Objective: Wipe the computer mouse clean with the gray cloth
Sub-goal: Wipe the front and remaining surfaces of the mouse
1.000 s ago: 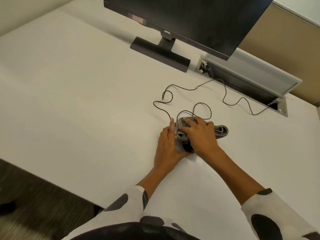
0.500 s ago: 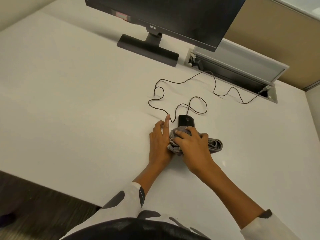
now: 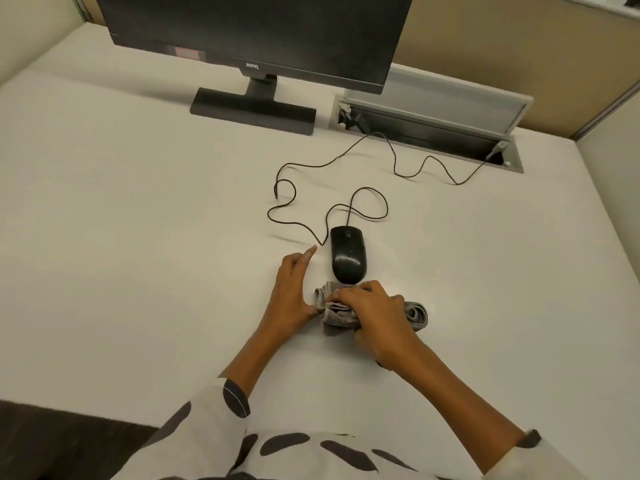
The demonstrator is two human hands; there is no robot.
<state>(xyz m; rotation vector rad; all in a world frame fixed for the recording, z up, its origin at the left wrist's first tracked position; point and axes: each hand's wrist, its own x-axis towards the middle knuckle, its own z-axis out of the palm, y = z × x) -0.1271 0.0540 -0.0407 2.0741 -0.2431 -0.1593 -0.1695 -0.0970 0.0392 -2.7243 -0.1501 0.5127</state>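
Observation:
A black wired computer mouse [image 3: 348, 254] lies uncovered on the white desk [image 3: 138, 220], its thin cable [image 3: 294, 223] looping away behind it. Just in front of the mouse sits the bunched gray cloth [image 3: 417, 315], with my right hand [image 3: 375, 315] pressed down on top of it and its fingers curled into the folds. My left hand [image 3: 292, 289] rests flat on the desk to the left of the mouse and cloth, fingers apart, index finger pointing forward, its thumb side touching the cloth's left edge.
A dark monitor [image 3: 256, 32] on a black stand [image 3: 252, 110] stands at the back. To its right an open cable tray [image 3: 433, 129] is set into the desk. A beige partition [image 3: 519, 46] rises behind. The desk's near edge [image 3: 69, 407] borders dark floor.
My right hand has dragged the cloth back off the mouse toward me, leaving the mouse fully exposed. My left hand has come off the mouse's side and lies beside it.

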